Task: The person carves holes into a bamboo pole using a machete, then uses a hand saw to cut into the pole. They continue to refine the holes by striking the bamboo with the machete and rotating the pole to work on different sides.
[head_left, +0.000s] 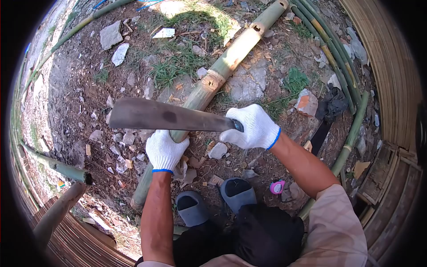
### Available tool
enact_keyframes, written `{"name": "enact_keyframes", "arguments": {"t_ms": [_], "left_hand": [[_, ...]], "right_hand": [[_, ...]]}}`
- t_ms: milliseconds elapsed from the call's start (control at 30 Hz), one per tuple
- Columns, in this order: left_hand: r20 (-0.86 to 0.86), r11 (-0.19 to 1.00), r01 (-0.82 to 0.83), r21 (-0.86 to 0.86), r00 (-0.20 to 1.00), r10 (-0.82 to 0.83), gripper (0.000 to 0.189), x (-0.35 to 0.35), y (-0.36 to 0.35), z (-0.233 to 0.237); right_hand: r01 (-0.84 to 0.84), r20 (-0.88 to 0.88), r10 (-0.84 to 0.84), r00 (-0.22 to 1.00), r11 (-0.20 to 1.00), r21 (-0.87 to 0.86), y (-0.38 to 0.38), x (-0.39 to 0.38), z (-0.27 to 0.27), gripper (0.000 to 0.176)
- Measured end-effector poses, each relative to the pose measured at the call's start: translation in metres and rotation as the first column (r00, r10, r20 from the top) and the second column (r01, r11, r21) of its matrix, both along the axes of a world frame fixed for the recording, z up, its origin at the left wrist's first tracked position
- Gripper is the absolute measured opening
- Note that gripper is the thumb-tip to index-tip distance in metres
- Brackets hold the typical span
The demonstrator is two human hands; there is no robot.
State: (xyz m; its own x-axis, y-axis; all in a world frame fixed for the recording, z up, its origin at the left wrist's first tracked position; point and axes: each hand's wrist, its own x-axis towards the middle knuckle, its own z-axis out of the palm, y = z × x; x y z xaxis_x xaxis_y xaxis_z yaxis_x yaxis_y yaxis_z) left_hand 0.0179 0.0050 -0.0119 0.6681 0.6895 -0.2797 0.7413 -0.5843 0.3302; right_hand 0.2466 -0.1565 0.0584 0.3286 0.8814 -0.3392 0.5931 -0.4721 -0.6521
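Observation:
My right hand [257, 127], in a white knit glove with a blue cuff, is closed around the dark handle of a machete [169, 115]. Its broad, stained blade points left and crosses above a thick bamboo pole [198, 97]. My left hand [164, 152], gloved the same way, is wrapped round the pole below the blade; part of its fingers is hidden. The pole slants from near my feet to the upper right, with cut notches at some of its joints and a pale, scraped stretch between them.
A pink tape measure [276, 187] lies right of my grey sandals [192, 208]. Green bamboo poles [340, 58] lie along the right, beside a slatted bamboo panel [387, 58]. Another cut pole [58, 164] is at left. Stones, a broken brick [306, 102] and wood chips litter the dirt.

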Motion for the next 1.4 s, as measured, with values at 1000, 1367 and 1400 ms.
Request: {"name": "enact_keyframes", "arguments": {"t_ms": [1000, 1367, 1400], "left_hand": [[0.024, 1.000, -0.010, -0.012, 1.000, 0.011, 0.064, 0.004, 0.005, 0.006], [0.025, 1.000, 0.001, -0.004, 1.000, -0.001, 0.066, -0.005, 0.004, 0.001], [-0.002, 1.000, -0.005, -0.004, 1.000, 0.005, 0.066, -0.004, 0.004, 0.003]], "right_hand": [[0.317, -0.131, -0.298, 0.945, 0.936, 0.155, -0.008, 0.033, 0.004, 0.033], [0.292, 0.030, -0.296, 0.955, 0.952, 0.091, 0.011, 0.039, -0.020, 0.043], [0.447, -0.136, -0.430, 0.893, 0.885, 0.135, 0.007, 0.034, -0.028, 0.043]]}}
